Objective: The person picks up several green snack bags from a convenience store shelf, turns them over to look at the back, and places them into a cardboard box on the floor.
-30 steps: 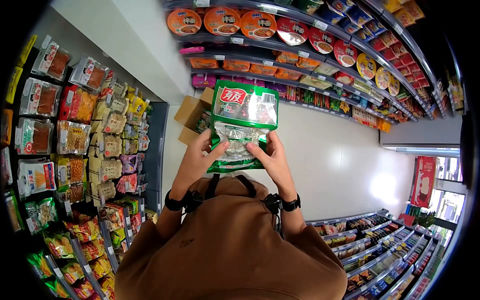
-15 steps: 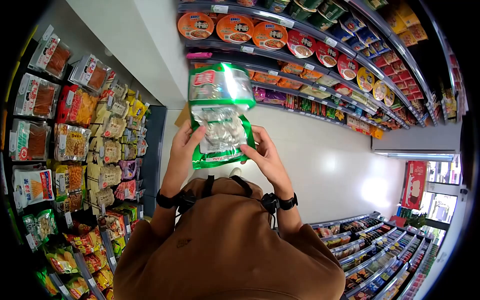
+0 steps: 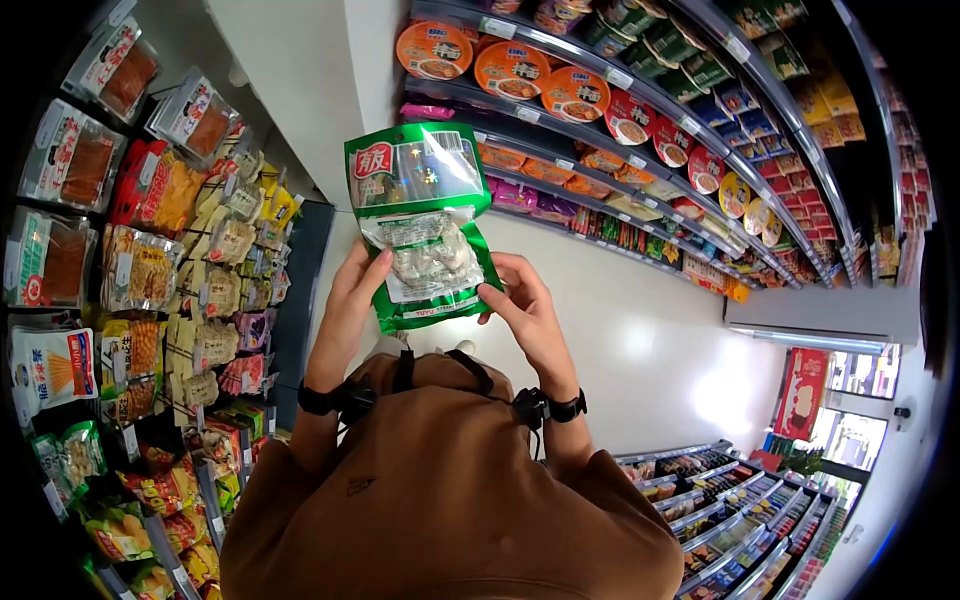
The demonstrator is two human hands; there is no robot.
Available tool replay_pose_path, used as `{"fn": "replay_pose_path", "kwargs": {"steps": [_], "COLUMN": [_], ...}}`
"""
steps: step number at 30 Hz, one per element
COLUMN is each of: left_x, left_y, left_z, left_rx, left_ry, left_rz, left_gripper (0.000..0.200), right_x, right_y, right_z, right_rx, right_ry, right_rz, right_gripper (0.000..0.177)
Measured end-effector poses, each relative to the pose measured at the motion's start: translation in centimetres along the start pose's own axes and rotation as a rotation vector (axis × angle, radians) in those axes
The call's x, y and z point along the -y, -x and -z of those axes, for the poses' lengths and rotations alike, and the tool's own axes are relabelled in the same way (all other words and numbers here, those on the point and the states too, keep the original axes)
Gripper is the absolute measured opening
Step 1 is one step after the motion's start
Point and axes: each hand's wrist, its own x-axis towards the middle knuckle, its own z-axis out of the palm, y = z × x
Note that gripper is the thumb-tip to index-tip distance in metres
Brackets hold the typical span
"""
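A green snack packet (image 3: 436, 262) is held up in front of my chest, its clear window showing pale food inside. The top part of the packet carries a red label and a barcode. My left hand (image 3: 350, 285) grips its left edge, with the thumb on the front. On the lower right edge, my right hand (image 3: 525, 305) pinches it between thumb and fingers. The fingers behind the packet are partly hidden. Both wrists wear black straps.
Hanging snack packs (image 3: 140, 270) fill a rack on the left. Shelves of instant noodle bowls (image 3: 512, 70) stand ahead to the right. More stocked shelves (image 3: 720, 510) are at lower right, near a red banner (image 3: 802, 393). A white pillar (image 3: 300, 90) rises ahead.
The packet has tilted, so the glare on its upper part has gone and the label and barcode show clearly. Both hands keep their hold. My view has turned slightly.
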Motion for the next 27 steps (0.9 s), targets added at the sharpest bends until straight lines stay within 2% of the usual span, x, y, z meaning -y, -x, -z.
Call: {"fn": "replay_pose_path", "kwargs": {"steps": [6,13,16,18,20,22,23,24,27], "left_x": [-0.7,-2.4,-2.6,-1.9,-1.0,-0.4,-0.3,-0.2,-0.7], "left_y": [0.3,1.4,1.4,1.2,1.0,1.0,1.1,1.3,1.6], "left_z": [3.7,5.9,6.3,6.8,6.6,6.0,5.3,4.6,3.9], "left_rx": [0.049,-0.043,-0.033,-0.028,-0.039,-0.043,-0.047,-0.052,-0.02], "left_ry": [-0.074,-0.018,0.025,-0.093,-0.131,-0.204,-0.26,-0.317,-0.55], "left_rz": [0.021,0.023,-0.01,-0.049,-0.072,-0.079,-0.103,-0.128,-0.182], "left_gripper": [0.045,0.037,0.037,0.036,0.035,0.034,0.033,0.032,0.022], "right_x": [-1.2,-2.6,-2.9,-2.6,-3.1,-3.1,-3.6,-3.8,-4.2], "right_y": [-1.4,-2.5,-2.8,-2.7,-2.8,-2.8,-3.1,-3.2,-3.2], "right_z": [-2.5,-4.7,-5.5,-6.3,-6.5,-7.8,-8.0,-8.6,-9.7], "right_rx": [0.009,0.046,0.016,-0.14,-0.1,0.07,0.141,0.142,0.107], "right_ry": [-0.003,0.044,0.198,0.453,0.431,0.248,0.337,0.335,0.329], "right_rz": [-0.009,-0.071,0.017,0.165,0.198,0.092,0.16,0.165,0.207], "right_gripper": [0.034,0.034,0.035,0.036,0.042,0.047,0.059,0.059,0.076]}}
